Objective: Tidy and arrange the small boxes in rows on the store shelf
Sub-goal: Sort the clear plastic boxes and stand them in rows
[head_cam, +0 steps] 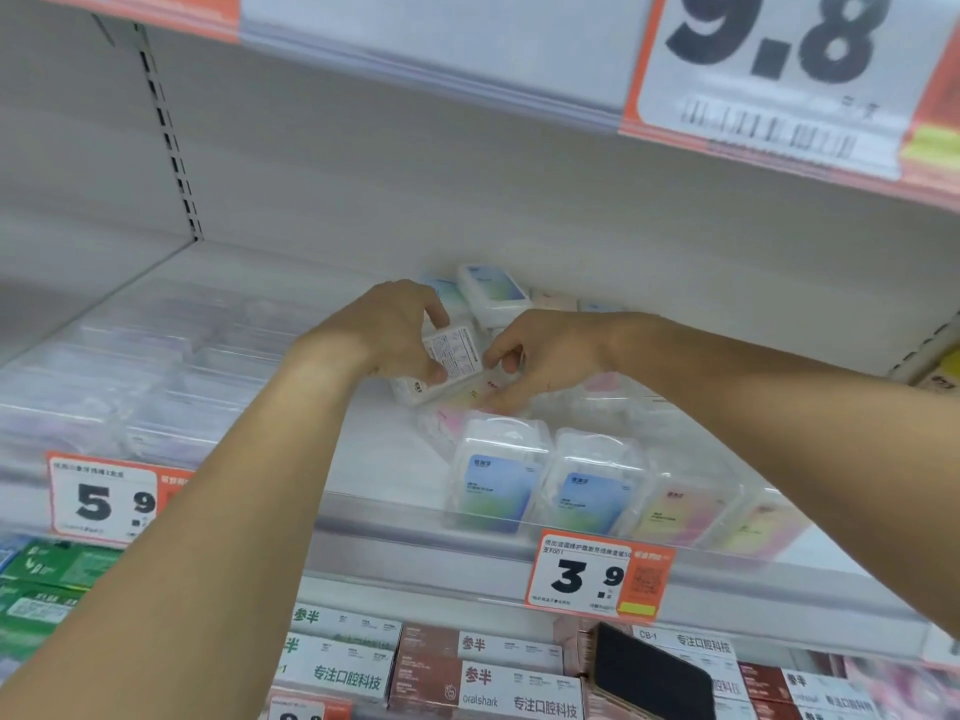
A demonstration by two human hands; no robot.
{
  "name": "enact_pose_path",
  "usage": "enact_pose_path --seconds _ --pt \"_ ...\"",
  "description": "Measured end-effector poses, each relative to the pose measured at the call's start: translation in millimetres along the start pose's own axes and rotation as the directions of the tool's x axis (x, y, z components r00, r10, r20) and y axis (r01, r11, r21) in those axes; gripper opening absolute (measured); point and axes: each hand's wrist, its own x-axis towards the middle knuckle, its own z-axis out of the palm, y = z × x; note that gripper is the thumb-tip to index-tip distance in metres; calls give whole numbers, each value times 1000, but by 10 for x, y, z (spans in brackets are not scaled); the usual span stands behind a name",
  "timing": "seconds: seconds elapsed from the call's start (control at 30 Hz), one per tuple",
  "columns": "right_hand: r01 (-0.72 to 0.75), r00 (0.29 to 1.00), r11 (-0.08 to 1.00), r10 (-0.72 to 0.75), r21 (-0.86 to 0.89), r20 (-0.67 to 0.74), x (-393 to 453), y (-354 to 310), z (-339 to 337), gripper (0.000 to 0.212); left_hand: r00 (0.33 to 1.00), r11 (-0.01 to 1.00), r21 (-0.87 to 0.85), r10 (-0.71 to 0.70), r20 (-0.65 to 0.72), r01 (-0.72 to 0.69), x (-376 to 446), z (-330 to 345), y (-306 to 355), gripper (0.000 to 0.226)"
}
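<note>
My left hand [384, 330] grips a small clear plastic box [453, 356], held tilted with its printed white back label toward me, above the white shelf [374, 459]. My right hand [540, 361] reaches in from the right, its fingers curled on a pink-and-yellow box [467, 394] lying just below the held one. At the shelf front stands a row of small boxes: two blue-green ones [496, 485] [592, 493] and pink-yellow ones [675, 511] to their right. More boxes [493, 288] lie loosely piled near the back wall.
Clear flat packs [119, 387] fill the shelf's left part behind a transparent front lip. Price tags reading 5.9 [104, 498] and 3.9 [597, 574] hang on the edge. Below sit toothpaste cartons [467, 672] and a black phone-like object [649, 672]. An upper shelf [441, 70] hangs overhead.
</note>
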Motion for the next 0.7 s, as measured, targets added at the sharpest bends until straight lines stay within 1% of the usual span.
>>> enact_pose_path --seconds 0.1,0.13,0.2,0.27,0.33,0.4,0.47,0.5,0.53,0.57,0.6,0.67,0.7 --pt "-17 1000 999 17 42 -10 -16 -33 31 49 999 999 -51 17 32 -15 -33 -28 16 56" --pt "-21 1000 999 21 31 -5 -28 -37 33 50 1000 997 -79 20 14 -19 -41 -42 20 56" --pt "-30 999 999 29 24 16 -66 -28 0 54 996 991 -120 58 -73 -67 -41 -62 35 53" --pt "-37 999 998 37 54 -14 -128 -8 -86 56 988 983 -142 97 -121 -114 -44 -68 55 48" --pt "-22 997 990 31 138 -64 -175 41 -182 49 995 982 -160 95 -38 -100 -81 -72 71 51" --pt "-26 998 959 41 283 -49 -237 95 -263 37 993 989 -137 72 89 -59 -109 -82 53 49" --pt "-35 999 926 45 376 -17 -295 151 -336 39 985 986 -164 40 166 -12 -100 -91 10 39" --pt "-27 999 919 42 394 -30 -326 183 -368 42 984 979 -204 24 176 13 -82 -85 -13 27" --pt "-10 997 916 39 401 -63 -356 216 -402 43 986 970 -243 16 169 26 -74 -76 -22 12" --pt "15 994 916 31 402 -106 -390 241 -433 44 991 965 -263 25 135 11 -57 -59 -39 9" --pt "44 988 915 19 400 -152 -418 267 -454 44 995 962 -271 40 87 -15 -37 -35 -56 16" --pt "97 973 911 -3 400 -230 -468 322 -469 42 998 955 -293 51 -20 -55 -23 2 -74 15" --pt "112 966 909 -5 401 -259 -490 351 -462 42 997 953 -295 59 -47 -71 -30 2 -77 20"
